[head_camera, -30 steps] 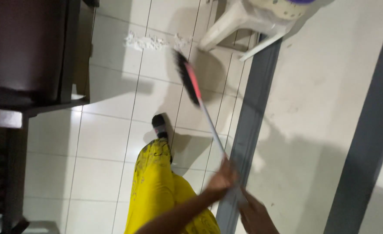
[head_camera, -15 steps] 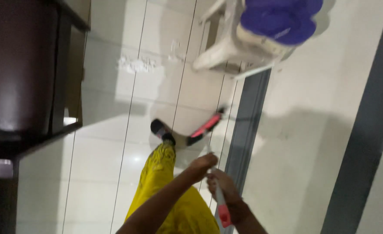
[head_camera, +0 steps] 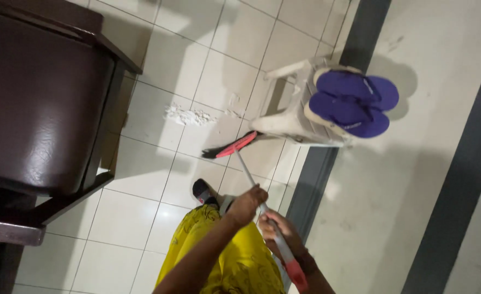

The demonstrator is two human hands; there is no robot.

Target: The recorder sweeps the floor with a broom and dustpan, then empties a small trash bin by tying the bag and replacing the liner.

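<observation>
Both hands grip the broom [head_camera: 251, 179]: the left hand [head_camera: 247, 204] has its fingers wrapped round the shaft higher up, the right hand [head_camera: 277, 228] curls its fingers round it just above the red handle end. The red broom head rests on the tiled floor [head_camera: 142, 212] beside the white plastic stool [head_camera: 289, 117] (purple flip-flops [head_camera: 352, 103] sit on it). A pile of white dust [head_camera: 189, 115] lies near the head, ungathered, so the sweeping looks unfinished.
</observation>
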